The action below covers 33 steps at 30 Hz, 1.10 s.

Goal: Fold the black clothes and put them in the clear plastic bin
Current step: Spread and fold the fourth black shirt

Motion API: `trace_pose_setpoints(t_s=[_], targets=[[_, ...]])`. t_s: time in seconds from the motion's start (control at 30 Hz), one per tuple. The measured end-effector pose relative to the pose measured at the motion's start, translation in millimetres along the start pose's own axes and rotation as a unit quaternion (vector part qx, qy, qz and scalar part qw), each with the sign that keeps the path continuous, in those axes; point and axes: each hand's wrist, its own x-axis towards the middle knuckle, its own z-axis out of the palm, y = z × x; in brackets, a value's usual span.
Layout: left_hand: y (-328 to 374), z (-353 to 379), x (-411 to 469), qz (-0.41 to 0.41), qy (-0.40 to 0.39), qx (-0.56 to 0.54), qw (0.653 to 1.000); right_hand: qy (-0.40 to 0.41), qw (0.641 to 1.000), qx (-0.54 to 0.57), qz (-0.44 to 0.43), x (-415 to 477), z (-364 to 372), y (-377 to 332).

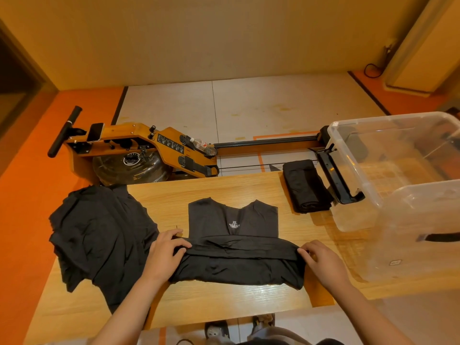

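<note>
A person works a black shirt (232,265) at the middle of a wooden table (224,307), both hands curled onto a fold that runs across the garment. The left hand (165,255) grips the fold's left end, with fingers and thumb closed over the cloth. The right hand (322,261) pinches the right end between thumb and fingertips. The shirt lies with its neck toward the far edge, an XL label (234,224) showing inside the collar. Its lower part is doubled up into a thick band nearer the person. A loose pile (99,235) of black clothes sprawls over the table's left edge, just beside the left hand. A folded garment (307,186), also black, rests near the far right corner. It lies close beside the clear bin (353,170), which stands at the table's right edge. Beyond the far edge a wooden rowing machine (149,145) sits on the floor (273,103), with a plastic bottle (202,145) lying on it.
</note>
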Motion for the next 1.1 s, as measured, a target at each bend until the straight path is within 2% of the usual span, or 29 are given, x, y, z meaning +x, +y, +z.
trace_pose_setpoints(t_s=[0.27, 0.37, 0.5, 0.73, 0.83, 1.0, 1.1], targets=[[-8.7, 3.3, 12.3, 0.006, -0.084, 0.136, 0.987, -0.002, 1.0, -0.002, 0.015, 3.2, 2.0, 1.8], [-13.9, 1.6, 14.3, 0.015, -0.083, 0.181, 0.98, -0.004, 1.0, -0.002, 0.022, 2.3, 0.9, 5.4], [-19.2, -1.1, 13.0, 0.014, -0.059, 0.182, 0.981, 0.002, 1.0, 0.002, 0.031, 1.1, -2.4, 8.8], [-23.1, -2.4, 7.6, -0.029, -0.041, 0.143, 0.988, 0.01, 0.999, 0.008, 0.035, 2.8, -8.3, 7.8], [-24.7, -2.0, 4.6, -0.051, -0.039, 0.096, 0.993, 0.014, 0.999, 0.01, 0.032, 2.6, -9.8, 8.0], [-18.8, -10.8, 0.3, -0.076, -0.006, -0.061, 0.995, 0.021, 0.999, 0.015, 0.034, 1.3, -9.7, 9.2], [-19.5, -17.9, -0.1, -0.074, 0.01, -0.073, 0.995, 0.023, 0.999, 0.018, 0.037, 1.8, -10.0, 8.6]])
